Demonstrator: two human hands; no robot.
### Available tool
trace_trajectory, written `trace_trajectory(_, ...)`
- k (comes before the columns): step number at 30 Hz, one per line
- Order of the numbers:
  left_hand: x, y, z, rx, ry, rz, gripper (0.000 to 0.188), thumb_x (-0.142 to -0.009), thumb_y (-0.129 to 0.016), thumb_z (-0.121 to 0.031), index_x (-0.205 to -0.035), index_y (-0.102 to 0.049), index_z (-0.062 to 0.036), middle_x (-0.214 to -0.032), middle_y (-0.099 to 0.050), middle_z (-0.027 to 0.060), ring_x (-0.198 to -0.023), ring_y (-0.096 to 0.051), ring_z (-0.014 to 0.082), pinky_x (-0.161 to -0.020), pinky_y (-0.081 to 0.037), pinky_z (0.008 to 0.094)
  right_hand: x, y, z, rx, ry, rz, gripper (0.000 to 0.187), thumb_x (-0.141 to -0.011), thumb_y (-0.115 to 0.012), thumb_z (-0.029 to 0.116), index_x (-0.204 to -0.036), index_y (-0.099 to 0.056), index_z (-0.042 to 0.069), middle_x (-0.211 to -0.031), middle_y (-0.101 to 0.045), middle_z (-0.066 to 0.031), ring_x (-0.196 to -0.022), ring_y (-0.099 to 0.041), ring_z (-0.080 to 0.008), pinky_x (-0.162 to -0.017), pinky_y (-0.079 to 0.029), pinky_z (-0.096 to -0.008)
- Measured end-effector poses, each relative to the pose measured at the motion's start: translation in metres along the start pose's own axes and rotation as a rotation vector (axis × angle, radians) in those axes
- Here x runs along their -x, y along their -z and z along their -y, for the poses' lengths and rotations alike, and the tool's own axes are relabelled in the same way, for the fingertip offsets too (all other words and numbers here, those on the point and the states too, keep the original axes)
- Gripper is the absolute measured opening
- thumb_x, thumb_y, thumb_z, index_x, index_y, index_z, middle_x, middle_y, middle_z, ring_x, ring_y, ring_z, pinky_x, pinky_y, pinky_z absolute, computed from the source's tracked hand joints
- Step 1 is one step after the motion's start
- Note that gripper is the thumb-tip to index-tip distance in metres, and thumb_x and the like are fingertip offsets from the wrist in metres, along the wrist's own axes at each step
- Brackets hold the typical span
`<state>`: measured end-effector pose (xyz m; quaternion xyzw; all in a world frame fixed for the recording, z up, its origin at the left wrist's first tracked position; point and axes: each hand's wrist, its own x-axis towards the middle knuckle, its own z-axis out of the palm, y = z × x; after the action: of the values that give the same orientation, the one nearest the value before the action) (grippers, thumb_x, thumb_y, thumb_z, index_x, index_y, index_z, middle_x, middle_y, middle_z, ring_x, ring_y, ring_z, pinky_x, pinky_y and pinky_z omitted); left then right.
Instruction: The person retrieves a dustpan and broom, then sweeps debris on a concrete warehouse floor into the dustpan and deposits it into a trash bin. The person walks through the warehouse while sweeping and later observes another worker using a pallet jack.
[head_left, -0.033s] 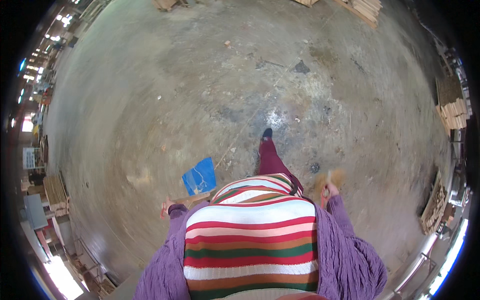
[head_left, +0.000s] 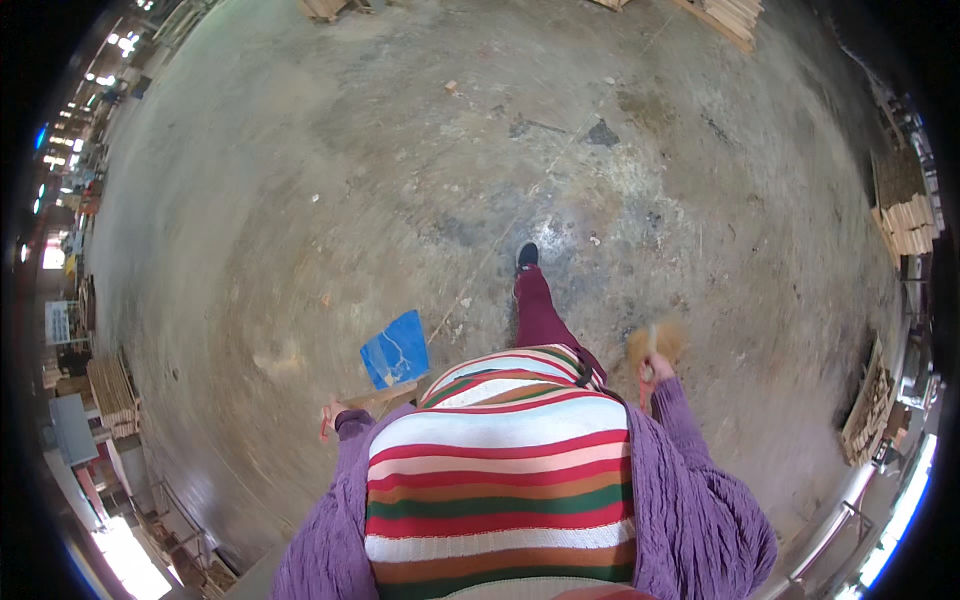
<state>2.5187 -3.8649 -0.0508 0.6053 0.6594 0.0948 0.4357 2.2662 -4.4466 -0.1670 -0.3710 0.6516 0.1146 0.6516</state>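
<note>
Low at my left side, my left hand is closed round the end of a wooden handle. That handle carries a flat blue dustpan with a pale, crack-like streak across it, and a red loop hangs by the fingers. On the right, my right hand grips a small tan hand brush by its pale handle, with red cord dangling beneath. The brush is smeared by motion, so its bristles are unclear. Both tools are held off the floor, on either side of my body.
Stained concrete floor spreads ahead, with my dark shoe stepping forward on it. Stacked wooden slats stand at the right edge, more timber at the far right. A slatted wooden stack stands at the left.
My forward foot has shifted slightly farther ahead. My right hand and the brush have moved a little away from me and to the left. The dustpan has shifted slightly left.
</note>
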Motion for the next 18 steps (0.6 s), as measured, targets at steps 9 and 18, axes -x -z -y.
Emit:
trace_trajectory(9, 0.053, -0.158, -0.138, 0.217, -0.138, -0.099, 0.065, -0.072, -0.059, -0.051, -0.108, -0.032, -0.0042, -0.083, -0.050, 0.0169, -0.051, -0.049, 0.0262, -0.043, -0.041, 0.0356, -0.066, -0.433, 0.312, 0.365, 0.151, 0.432, 0.001, -0.069, -0.050, 0.000, -0.069, -0.049, 0.001, -0.051, -0.048, -0.0078, -0.038, -0.048, -0.0192, -0.035, -0.039, -0.0330)
trace_trajectory(18, 0.035, -0.294, -0.269, 0.303, 0.031, -0.002, 0.052, -0.073, -0.060, -0.046, -0.098, -0.042, -0.0048, -0.088, -0.050, 0.0153, -0.060, -0.050, 0.0252, -0.049, -0.042, 0.0327, -0.069, -0.534, 0.477, 0.680, 0.645, 0.620, 0.065, -0.065, -0.052, 0.002, -0.127, -0.038, 0.012, -0.065, -0.053, -0.0061, -0.039, -0.046, -0.0130, -0.034, -0.035, -0.0292)
